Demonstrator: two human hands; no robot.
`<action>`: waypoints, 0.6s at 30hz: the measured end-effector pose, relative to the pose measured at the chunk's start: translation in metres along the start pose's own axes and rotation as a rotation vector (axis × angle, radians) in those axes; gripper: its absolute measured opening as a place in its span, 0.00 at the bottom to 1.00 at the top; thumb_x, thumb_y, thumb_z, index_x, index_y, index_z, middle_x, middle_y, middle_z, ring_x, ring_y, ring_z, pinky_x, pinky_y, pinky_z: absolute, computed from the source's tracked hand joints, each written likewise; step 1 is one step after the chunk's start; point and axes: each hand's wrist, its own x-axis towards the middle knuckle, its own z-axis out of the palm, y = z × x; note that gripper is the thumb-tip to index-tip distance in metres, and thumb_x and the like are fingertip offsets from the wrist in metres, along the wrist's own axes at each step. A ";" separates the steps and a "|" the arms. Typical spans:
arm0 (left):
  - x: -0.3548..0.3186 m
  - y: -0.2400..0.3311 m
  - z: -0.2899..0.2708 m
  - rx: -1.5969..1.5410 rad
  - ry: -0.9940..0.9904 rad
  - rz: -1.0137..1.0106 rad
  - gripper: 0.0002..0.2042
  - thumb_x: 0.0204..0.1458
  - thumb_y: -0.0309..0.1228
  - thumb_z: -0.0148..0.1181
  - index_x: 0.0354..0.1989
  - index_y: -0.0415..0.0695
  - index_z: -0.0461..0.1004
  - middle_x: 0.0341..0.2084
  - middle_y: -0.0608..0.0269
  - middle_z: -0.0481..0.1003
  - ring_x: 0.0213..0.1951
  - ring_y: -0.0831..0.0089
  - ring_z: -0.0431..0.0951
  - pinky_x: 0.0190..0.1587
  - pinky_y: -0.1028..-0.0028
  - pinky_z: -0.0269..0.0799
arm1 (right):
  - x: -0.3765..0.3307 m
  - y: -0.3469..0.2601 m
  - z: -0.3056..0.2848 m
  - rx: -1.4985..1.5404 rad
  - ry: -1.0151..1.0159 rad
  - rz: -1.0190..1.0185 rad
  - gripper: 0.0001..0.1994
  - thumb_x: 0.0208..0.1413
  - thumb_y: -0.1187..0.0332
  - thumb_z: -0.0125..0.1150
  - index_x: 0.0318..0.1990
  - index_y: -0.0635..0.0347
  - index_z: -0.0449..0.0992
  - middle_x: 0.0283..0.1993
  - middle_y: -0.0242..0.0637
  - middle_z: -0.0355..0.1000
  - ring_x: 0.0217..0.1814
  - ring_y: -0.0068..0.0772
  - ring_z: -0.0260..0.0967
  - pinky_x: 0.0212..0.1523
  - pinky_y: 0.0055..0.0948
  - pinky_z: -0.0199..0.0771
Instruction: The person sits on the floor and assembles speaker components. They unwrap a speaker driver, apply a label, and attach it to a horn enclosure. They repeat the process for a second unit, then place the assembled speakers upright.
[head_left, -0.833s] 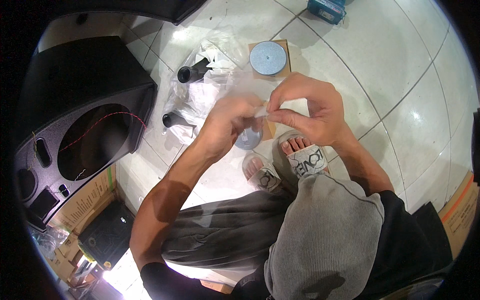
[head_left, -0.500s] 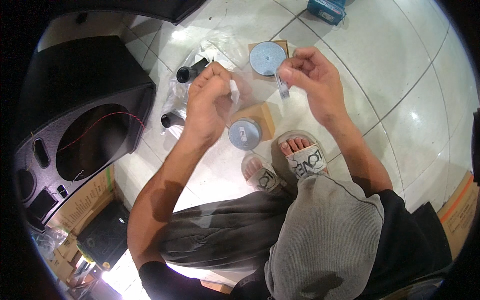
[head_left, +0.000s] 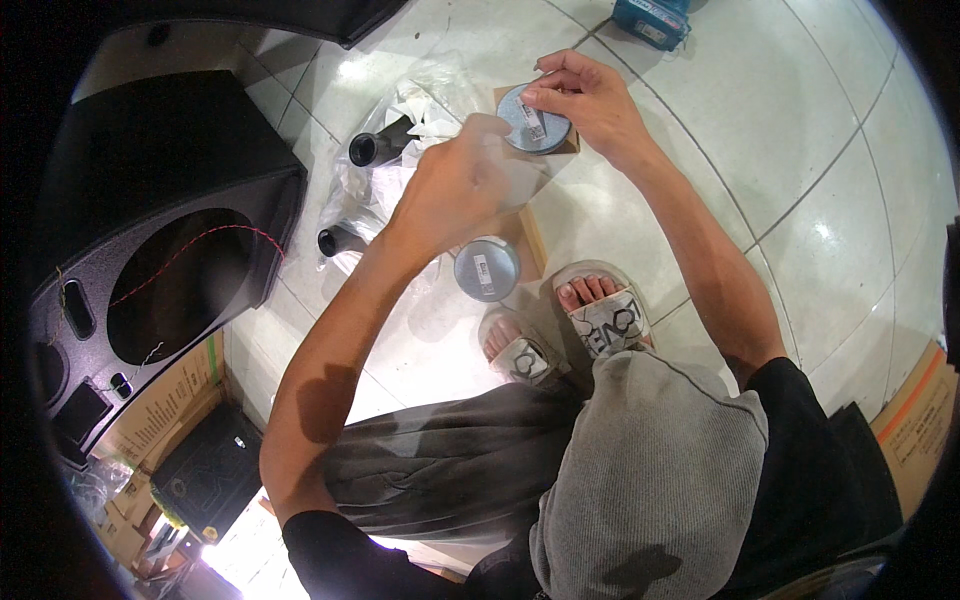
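Observation:
My right hand (head_left: 590,105) is over the far round grey disc (head_left: 550,140), pinching a small clear-and-white label (head_left: 531,124) between thumb and fingertips. The label lies against or just above the disc's top; I cannot tell which. My left hand (head_left: 462,178) is beside that disc, to its lower left, smeared by motion; whether it holds anything is unclear. Nearer my feet, a second grey disc (head_left: 487,278) carries a white label. Each disc is at a brown cardboard box (head_left: 532,240).
A clear plastic bag (head_left: 440,75) with white paper and black tubes (head_left: 368,150) lies left of my left hand. A large black speaker cabinet (head_left: 180,130) with a red wire stands further left. A teal case-like object (head_left: 652,22) is at the far edge. My sandalled feet (head_left: 605,310) are close below.
My right hand has moved up and left, bringing the label over the far disc. The left hand has shifted right toward that disc; the white scrap it held is no longer distinguishable.

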 end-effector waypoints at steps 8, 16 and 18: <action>-0.001 0.000 0.016 0.109 -0.076 0.120 0.29 0.48 0.26 0.55 0.64 0.43 0.65 0.27 0.52 0.75 0.29 0.63 0.77 0.36 0.65 0.74 | 0.001 0.008 -0.002 -0.031 0.011 -0.051 0.19 0.54 0.66 0.71 0.50 0.64 0.74 0.38 0.33 0.79 0.40 0.20 0.72 0.44 0.21 0.70; -0.002 -0.007 0.023 0.188 -0.081 0.157 0.32 0.48 0.26 0.53 0.67 0.44 0.62 0.32 0.47 0.75 0.32 0.56 0.77 0.39 0.62 0.74 | 0.001 0.012 -0.002 -0.030 0.023 -0.065 0.19 0.55 0.66 0.70 0.50 0.64 0.74 0.39 0.34 0.79 0.40 0.19 0.71 0.46 0.21 0.70; -0.001 -0.008 0.024 0.207 -0.065 0.171 0.32 0.48 0.26 0.53 0.67 0.43 0.62 0.33 0.45 0.75 0.32 0.54 0.77 0.40 0.62 0.74 | 0.002 0.012 -0.002 0.007 0.016 -0.065 0.19 0.55 0.66 0.71 0.50 0.63 0.75 0.39 0.34 0.79 0.40 0.19 0.71 0.46 0.21 0.70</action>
